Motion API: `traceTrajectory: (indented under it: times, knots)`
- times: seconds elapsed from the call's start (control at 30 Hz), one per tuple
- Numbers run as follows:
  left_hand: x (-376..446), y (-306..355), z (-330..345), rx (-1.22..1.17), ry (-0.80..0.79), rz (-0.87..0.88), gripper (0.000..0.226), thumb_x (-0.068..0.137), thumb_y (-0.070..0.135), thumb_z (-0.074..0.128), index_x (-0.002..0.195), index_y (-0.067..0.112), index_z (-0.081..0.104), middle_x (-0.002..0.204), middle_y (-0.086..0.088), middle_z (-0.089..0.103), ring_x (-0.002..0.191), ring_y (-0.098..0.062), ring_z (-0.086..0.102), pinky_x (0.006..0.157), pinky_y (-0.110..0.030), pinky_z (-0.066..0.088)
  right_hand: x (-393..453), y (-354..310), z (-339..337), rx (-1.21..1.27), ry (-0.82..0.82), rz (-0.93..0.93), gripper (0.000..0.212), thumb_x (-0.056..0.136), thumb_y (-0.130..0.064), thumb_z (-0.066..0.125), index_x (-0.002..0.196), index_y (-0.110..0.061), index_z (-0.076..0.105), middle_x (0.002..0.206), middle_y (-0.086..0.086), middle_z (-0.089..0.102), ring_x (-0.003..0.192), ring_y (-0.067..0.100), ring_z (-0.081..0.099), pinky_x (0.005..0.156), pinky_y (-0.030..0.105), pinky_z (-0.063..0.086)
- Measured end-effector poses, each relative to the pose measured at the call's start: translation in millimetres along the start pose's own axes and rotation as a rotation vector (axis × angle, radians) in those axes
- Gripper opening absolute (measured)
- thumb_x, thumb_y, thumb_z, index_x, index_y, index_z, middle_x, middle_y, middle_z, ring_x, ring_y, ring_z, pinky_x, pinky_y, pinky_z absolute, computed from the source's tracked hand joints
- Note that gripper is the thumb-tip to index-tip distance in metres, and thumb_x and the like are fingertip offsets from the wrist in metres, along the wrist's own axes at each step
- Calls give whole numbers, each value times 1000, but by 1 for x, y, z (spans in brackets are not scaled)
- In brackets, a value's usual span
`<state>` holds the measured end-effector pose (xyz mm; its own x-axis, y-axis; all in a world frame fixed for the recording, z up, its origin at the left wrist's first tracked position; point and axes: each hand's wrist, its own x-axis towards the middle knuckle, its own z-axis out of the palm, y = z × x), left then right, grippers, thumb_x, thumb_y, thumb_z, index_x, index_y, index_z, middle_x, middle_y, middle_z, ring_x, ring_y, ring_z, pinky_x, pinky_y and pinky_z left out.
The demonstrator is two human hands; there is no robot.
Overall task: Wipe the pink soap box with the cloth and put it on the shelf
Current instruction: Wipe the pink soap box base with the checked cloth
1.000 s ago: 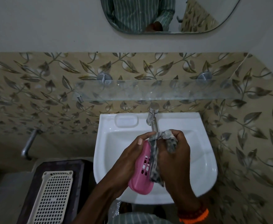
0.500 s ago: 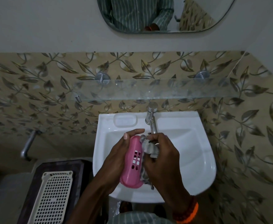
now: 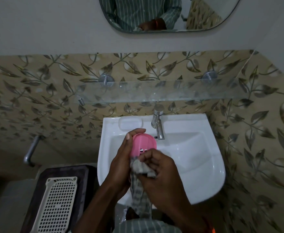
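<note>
The pink soap box [image 3: 143, 143] is held over the white sink [image 3: 193, 158], its slotted face toward me. My left hand [image 3: 122, 158] grips it from the left side, thumb along its edge and fingertips over its top. My right hand [image 3: 159, 172] is closed on a grey checked cloth [image 3: 142, 180], pressing it against the lower end of the box; the rest of the cloth hangs down toward the sink's front rim. The glass shelf [image 3: 154, 93] runs along the tiled wall above the tap and holds nothing.
A chrome tap [image 3: 158, 125] stands at the back of the sink, just right of the box. A cream perforated tray [image 3: 57, 204] lies on a dark stand at lower left. A mirror [image 3: 163, 14] hangs above. A metal pipe [image 3: 31, 151] sticks from the left wall.
My right hand has slid the cloth down from the top of the box to its lower end. The box has risen and turned, so more of its pink upper part shows.
</note>
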<state>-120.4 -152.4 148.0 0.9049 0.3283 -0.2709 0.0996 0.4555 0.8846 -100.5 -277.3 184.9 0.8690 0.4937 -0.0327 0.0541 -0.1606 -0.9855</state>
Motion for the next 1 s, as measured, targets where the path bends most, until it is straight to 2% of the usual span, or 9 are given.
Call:
traceTrajectory:
  times: [0.2,0.37,0.43,0.5,0.57,0.63,0.77,0.9,1.0]
  knots:
    - [-15,-11,14,-42,-7,-150,50,102,58,49,131,25,72,132,-13,74,123,-33,70,112,-53,48,30,-2,-19,42,246,-153,15,83,-7,74,88,-17,64,82,-2,72,79,12,71,68,21,56]
    - [-9,11,6,-243,-7,-46,41,107,49,39,140,42,62,131,-18,71,107,-34,74,87,-53,61,23,2,-47,263,372,21,6,93,-16,63,97,-20,60,90,2,70,85,19,70,69,38,59]
    - [-8,15,7,-348,-3,-68,45,102,51,43,143,44,60,133,-23,68,101,-32,71,85,-53,61,11,-1,-52,141,318,-35,7,96,-19,59,100,-23,54,89,-5,68,78,9,70,64,26,59]
    - [-6,14,14,-385,13,-106,54,94,58,47,142,38,63,131,-26,65,99,-30,67,91,-51,55,-4,-5,-41,-48,130,-133,19,92,-23,65,100,-25,48,89,-13,68,73,0,69,59,13,55]
    - [-3,17,26,-324,58,-153,66,85,64,54,140,29,65,126,-20,68,100,-28,69,91,-48,55,-17,-3,-30,-251,-4,-211,42,78,-44,77,99,-28,44,95,-17,66,85,-5,66,70,8,53]
    - [-1,18,34,-239,88,-178,85,73,67,67,143,19,62,129,-15,68,113,-30,69,94,-46,58,-19,-2,-29,-378,45,-274,56,65,-59,79,99,-30,45,98,-21,62,89,-6,63,78,3,46]
    - [-2,24,33,-151,109,-144,80,69,68,72,134,22,68,115,-11,70,99,-27,74,76,-42,64,-14,3,-44,-204,151,-251,44,71,-34,85,100,-22,54,97,-16,68,87,2,69,71,13,55]
    - [1,20,22,-143,169,-113,68,84,71,55,123,20,76,125,-19,74,112,-32,71,96,-53,60,-8,9,-62,235,130,36,47,66,-39,85,100,-18,61,95,2,76,85,22,75,68,34,62]
    - [-1,15,21,-366,-11,-222,88,88,80,49,133,7,71,128,-22,71,115,-37,67,105,-57,51,-10,12,-63,343,57,127,50,62,-40,86,97,-13,64,91,12,73,84,31,73,68,37,60]
